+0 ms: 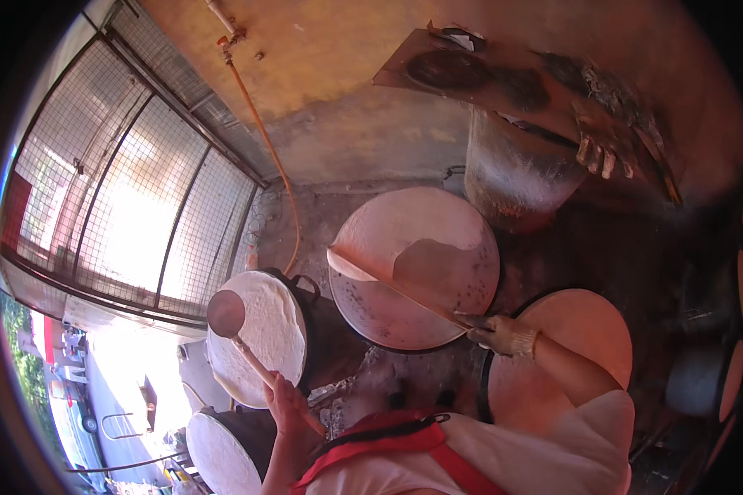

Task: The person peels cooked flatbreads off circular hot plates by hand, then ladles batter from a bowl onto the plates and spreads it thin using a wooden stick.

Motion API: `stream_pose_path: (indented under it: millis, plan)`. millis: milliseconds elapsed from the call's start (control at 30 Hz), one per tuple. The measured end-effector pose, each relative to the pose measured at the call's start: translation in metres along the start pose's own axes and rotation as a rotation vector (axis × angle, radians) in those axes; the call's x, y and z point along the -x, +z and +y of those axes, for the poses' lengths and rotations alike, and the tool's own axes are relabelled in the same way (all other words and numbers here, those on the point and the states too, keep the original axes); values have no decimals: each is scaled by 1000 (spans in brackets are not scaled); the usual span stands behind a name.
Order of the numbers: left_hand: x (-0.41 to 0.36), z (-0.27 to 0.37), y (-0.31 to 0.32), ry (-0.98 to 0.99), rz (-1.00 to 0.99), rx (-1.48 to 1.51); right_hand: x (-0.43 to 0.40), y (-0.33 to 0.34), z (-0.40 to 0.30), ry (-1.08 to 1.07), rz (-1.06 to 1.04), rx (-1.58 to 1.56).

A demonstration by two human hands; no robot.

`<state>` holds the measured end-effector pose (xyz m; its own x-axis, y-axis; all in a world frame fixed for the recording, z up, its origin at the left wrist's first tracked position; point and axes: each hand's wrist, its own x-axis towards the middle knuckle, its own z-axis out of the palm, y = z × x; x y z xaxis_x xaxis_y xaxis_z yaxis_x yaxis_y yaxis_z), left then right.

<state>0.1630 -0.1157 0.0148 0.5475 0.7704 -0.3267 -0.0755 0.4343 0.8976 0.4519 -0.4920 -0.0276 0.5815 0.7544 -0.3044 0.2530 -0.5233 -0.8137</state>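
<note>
My left hand (283,399) grips the wooden handle of a long ladle (226,314). The ladle's round bowl is over a large pot of thick white liquid (266,359) at the left. My right hand (504,335), in a soiled work glove, holds one end of a thin stick (396,286). That stick crosses a wide round pot of pale liquid (421,213) in front of me. A pale film (350,267) lies along the stick's far end. Between film and stick, the liquid shows a darker, skinless patch (430,266).
Another broad pot (585,365) is under my right forearm, and one more (220,455) is at lower left. A stained board (396,68) with a dirty glove (597,142) rests above a large cylindrical vessel (514,167). An orange hose (260,127) runs down the wall beside a mesh window (130,204).
</note>
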Motion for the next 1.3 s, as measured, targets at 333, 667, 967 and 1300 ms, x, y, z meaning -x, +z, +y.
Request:
stream_pose_path:
  millis: [333, 667, 967, 1300]
  plan:
    - [-9, -8, 24, -69, -76, 62, -33, -15, 17, 122, -36, 99]
    - [22, -14, 35, -79, -17, -35, -42, -56, -23, 155, -63, -290]
    - [37, -17, 22, -118, -44, -23, 74, -73, -8, 259, -354, -33]
    - [32, -26, -18, -190, -239, 66, 199, 40, -18, 431, -18, -757]
